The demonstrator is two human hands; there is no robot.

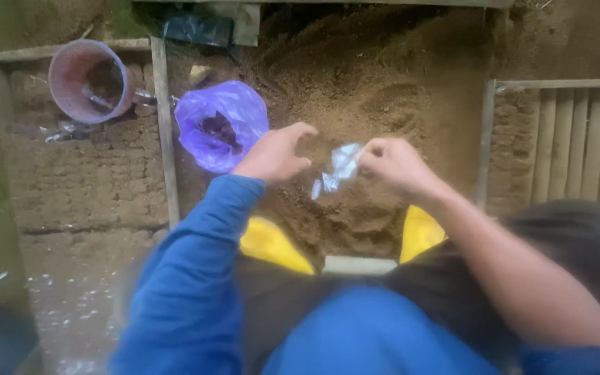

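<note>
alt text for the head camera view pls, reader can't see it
Looking down from the head view, a person's right hand pinches a small clear plastic bag above a heap of brown soil, the left hand beside it. A purple plastic bag and a pink bucket lie to the left; yellow boot tips show below.
</note>
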